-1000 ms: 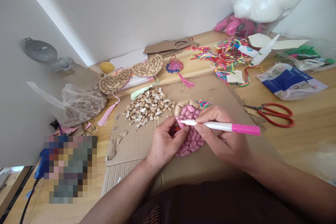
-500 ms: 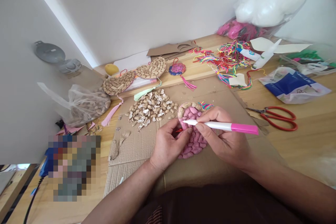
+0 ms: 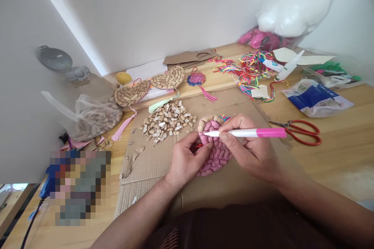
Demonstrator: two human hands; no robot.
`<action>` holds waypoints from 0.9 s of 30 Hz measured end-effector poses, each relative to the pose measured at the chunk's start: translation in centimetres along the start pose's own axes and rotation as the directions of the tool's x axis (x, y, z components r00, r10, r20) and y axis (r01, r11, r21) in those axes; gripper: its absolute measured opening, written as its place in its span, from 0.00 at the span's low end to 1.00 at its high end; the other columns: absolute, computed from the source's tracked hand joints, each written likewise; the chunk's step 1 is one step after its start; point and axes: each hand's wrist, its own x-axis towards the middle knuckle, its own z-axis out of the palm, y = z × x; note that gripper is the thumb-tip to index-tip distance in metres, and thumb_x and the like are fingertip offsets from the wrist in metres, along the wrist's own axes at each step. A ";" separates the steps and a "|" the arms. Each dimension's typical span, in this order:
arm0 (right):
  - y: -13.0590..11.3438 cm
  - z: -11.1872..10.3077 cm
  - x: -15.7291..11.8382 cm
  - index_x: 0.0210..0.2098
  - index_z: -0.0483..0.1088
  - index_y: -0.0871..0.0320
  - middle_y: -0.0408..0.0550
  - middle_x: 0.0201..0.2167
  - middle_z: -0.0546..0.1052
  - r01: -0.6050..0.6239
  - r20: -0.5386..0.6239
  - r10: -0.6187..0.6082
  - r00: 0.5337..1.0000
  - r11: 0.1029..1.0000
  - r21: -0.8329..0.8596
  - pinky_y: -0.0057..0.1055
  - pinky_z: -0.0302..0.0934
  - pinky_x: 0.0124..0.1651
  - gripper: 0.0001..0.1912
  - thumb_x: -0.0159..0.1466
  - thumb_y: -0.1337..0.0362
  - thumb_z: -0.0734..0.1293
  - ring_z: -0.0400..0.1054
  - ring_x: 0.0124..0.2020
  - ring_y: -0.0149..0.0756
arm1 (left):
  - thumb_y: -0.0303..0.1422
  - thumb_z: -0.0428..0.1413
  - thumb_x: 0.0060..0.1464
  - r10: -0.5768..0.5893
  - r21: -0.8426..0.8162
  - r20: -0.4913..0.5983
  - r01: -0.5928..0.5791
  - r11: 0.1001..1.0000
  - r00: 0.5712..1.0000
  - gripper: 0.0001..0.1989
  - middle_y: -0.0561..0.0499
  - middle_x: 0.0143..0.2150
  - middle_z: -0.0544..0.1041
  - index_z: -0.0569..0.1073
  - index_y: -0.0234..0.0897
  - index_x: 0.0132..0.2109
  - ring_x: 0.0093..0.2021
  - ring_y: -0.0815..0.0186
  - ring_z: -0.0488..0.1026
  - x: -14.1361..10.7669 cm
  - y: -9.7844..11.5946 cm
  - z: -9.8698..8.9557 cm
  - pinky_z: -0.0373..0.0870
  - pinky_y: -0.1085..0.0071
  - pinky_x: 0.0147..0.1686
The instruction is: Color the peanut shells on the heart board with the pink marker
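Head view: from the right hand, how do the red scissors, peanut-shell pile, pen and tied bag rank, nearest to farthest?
1. Pen: in the right hand.
2. Red scissors: to its right.
3. Peanut-shell pile: left, on the cardboard.
4. Tied bag: farther left.

Peanut disc (image 3: 216, 157): rough, matt, ridged shells
Marker (image 3: 248, 133): smooth, plastic-looking barrel
Cardboard sheet (image 3: 147, 165): matt, ridged at left
Desk (image 3: 336, 161): smooth, grained wood
Scissors (image 3: 304, 132): metal blades, smooth red handles

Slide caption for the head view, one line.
Left hand holds a mostly pink peanut craft; right hand holds a marker, tip at the craft's upper left; shells lie heaped beyond.
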 end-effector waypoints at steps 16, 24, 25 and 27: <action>-3.4 -0.3 2.4 0.35 0.67 0.56 0.40 0.24 0.72 0.060 0.136 -0.021 0.990 0.956 -0.286 0.28 0.51 0.24 0.04 0.68 0.68 0.64 0.61 0.21 0.28 | 0.35 0.60 0.57 0.013 0.018 -0.001 -0.013 1.000 1.000 0.06 0.55 0.29 0.71 0.75 0.36 0.36 0.30 0.68 0.66 0.0 0.1 -0.4 0.62 0.73 0.30; -2.2 -0.7 1.9 0.37 0.69 0.55 0.42 0.23 0.72 -0.004 0.076 0.030 0.997 0.946 -0.323 0.30 0.54 0.25 0.08 0.70 0.59 0.65 0.63 0.22 0.32 | 0.35 0.60 0.57 -0.002 0.012 0.002 0.002 1.000 1.000 0.06 0.54 0.29 0.72 0.76 0.35 0.38 0.30 0.67 0.65 0.2 0.2 -0.7 0.62 0.73 0.31; -2.5 -0.6 2.0 0.36 0.69 0.55 0.43 0.23 0.72 0.012 0.087 0.016 0.996 0.947 -0.320 0.29 0.54 0.25 0.06 0.69 0.60 0.65 0.64 0.23 0.32 | 0.35 0.60 0.57 -0.001 0.014 -0.002 0.001 1.000 1.000 0.06 0.55 0.29 0.71 0.76 0.35 0.37 0.30 0.68 0.65 0.2 0.2 -0.8 0.62 0.73 0.30; -3.1 -0.4 2.5 0.35 0.68 0.55 0.43 0.24 0.73 0.058 0.101 -0.027 0.995 0.946 -0.319 0.28 0.54 0.25 0.05 0.68 0.65 0.65 0.65 0.23 0.32 | 0.35 0.60 0.57 0.001 0.018 -0.008 -0.001 1.000 1.000 0.06 0.55 0.28 0.70 0.75 0.36 0.35 0.29 0.68 0.64 0.3 0.2 -0.8 0.61 0.74 0.29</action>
